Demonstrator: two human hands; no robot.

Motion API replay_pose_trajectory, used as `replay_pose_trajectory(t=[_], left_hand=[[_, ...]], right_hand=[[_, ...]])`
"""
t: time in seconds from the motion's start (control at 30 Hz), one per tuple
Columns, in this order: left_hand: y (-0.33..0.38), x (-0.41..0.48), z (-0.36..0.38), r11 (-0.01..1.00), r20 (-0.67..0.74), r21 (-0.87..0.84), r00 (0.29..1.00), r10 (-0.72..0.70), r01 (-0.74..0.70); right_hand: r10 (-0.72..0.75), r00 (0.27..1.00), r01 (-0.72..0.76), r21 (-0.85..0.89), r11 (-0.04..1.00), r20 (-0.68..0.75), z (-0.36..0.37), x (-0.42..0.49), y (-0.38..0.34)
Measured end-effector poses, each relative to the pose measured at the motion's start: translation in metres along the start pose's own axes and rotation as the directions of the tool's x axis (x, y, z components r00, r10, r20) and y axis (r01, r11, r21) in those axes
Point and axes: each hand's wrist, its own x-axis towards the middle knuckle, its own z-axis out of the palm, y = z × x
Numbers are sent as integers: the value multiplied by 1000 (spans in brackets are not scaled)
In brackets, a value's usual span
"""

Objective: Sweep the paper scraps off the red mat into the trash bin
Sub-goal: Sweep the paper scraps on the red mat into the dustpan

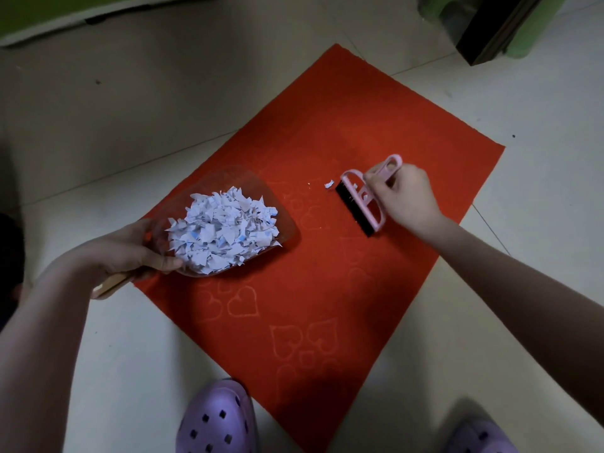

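While both bare forearms reach in from the bottom corners over the red mat, the left arm bends inward and the right stretches farther ahead. The left hand curls around the back of a clear dustpan, thumb along its near side, and a wooden handle sticks out beneath the wrist. The dustpan's front edge sits on the mat, and it is heaped with white paper scraps. The right hand is closed around the handle of a pink brush, whose black bristles touch the mat just left of that hand. A few loose scraps lie beside the bristles, between the two hands. Far beyond the right hand, a green bin is half hidden behind a dark object and cut off by the top edge. Two purple clogs below the hands are partly cut off.
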Motion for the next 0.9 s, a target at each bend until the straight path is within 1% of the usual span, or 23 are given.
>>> replay_pose_trajectory(t=[0.1,0.2,0.23,0.3,0.37,0.43,0.5,0.57,0.63,0.7,0.73,0.77,0.83,0.9], left_hand=[[-2,5,-1,1000,-14,-2,1000,-16,16],[3,6,6,999,-21,15,999,-38,39],[6,6,9,999,-28,21,999,-44,45],[8,5,13,997,-33,21,997,-67,68],[10,2,11,997,-35,33,997,-68,69],[10,1,8,997,-45,47,997,-58,60],[9,0,4,997,-45,46,998,-54,56],[10,0,4,997,-33,63,999,-38,40],[10,0,3,997,-41,66,999,-32,34],[9,0,1,997,-57,72,998,-28,32],[9,0,2,996,-56,83,998,-24,28],[8,0,1,996,-49,81,998,-28,32],[9,0,1,998,-50,61,998,-31,34],[8,0,1,998,-55,50,998,-34,37]], right_hand=[[-41,999,44,93,995,-34,-10,3,-9],[-39,999,31,188,982,36,10,2,-21],[-32,997,19,184,983,71,19,0,-21],[-24,994,13,103,995,110,33,-3,-18],[1,998,-1,4,1000,66,31,-5,-11],[23,1000,-23,-24,999,5,19,-5,-5],[14,1000,-14,3,1000,-15,8,-5,-5],[-20,1000,20,123,992,-6,4,-9,-11],[-53,997,43,173,984,57,11,-15,-18],[-69,984,52,107,993,164,23,-23,-18],[-61,981,49,69,996,183,27,-24,-16],[-39,986,32,43,999,162,27,-23,-13],[0,997,0,1,1000,74,19,-15,-7],[-3,1000,3,-7,1000,19,6,-8,-6]])
